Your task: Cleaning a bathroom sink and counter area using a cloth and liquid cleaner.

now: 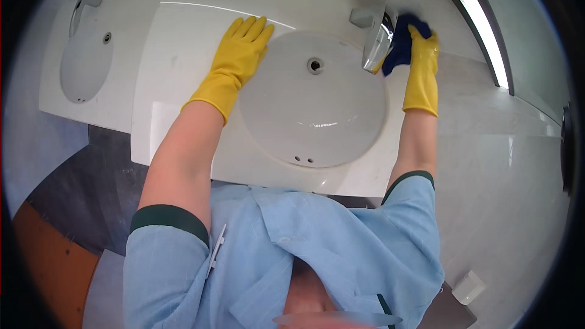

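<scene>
Both my hands wear yellow rubber gloves. My left hand [244,45] lies palm down on the white countertop [183,55], its fingers extended, by the upper left of the washbasin [315,109]. At the basin's upper right, my right hand [422,50] holds a dark blue cloth [401,45]. The cloth is just right of a chrome faucet [378,43] and partly blurred; whether it touches the faucet I cannot tell. A second chrome piece, shown in the faucet's polished side or beside it, looks like a reflection.
A metal drain [315,66] sits in the basin. Further left are a second washbasin [87,66] and its faucet [81,11]. On the right run a pale wall [493,183] and a bright light strip [477,18]. A white box [468,288] is at the lower right.
</scene>
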A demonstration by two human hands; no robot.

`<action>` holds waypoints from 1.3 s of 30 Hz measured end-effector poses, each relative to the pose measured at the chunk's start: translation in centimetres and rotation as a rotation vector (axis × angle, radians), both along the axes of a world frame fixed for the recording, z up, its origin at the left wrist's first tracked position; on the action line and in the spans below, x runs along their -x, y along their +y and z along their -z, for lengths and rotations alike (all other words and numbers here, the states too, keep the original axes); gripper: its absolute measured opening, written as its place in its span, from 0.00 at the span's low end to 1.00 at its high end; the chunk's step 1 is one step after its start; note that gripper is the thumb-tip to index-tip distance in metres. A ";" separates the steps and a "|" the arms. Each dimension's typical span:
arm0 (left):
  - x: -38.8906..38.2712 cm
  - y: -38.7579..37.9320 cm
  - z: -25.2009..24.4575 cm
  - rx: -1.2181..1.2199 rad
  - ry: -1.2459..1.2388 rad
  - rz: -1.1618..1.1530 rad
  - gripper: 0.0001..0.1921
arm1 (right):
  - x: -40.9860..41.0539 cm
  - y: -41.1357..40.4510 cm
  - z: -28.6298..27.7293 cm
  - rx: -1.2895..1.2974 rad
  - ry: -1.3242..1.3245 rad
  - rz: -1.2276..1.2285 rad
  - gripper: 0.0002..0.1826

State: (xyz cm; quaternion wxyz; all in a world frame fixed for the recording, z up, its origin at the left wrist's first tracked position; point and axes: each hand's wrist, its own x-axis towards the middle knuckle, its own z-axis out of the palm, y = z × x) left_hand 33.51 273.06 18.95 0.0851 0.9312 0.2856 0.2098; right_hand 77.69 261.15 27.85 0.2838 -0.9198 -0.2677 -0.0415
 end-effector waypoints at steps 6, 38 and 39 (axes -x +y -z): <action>-0.2 0.3 -0.2 0.025 0.007 -0.004 0.24 | 10.4 11.3 -7.7 0.426 -0.408 -0.483 0.21; -0.5 0.5 0.1 -0.007 0.015 0.016 0.23 | 18.8 -4.6 16.7 0.835 -0.005 -0.386 0.42; -0.2 0.6 0.1 -0.012 0.019 0.008 0.23 | 21.6 -5.0 16.3 0.809 -0.055 -0.356 0.42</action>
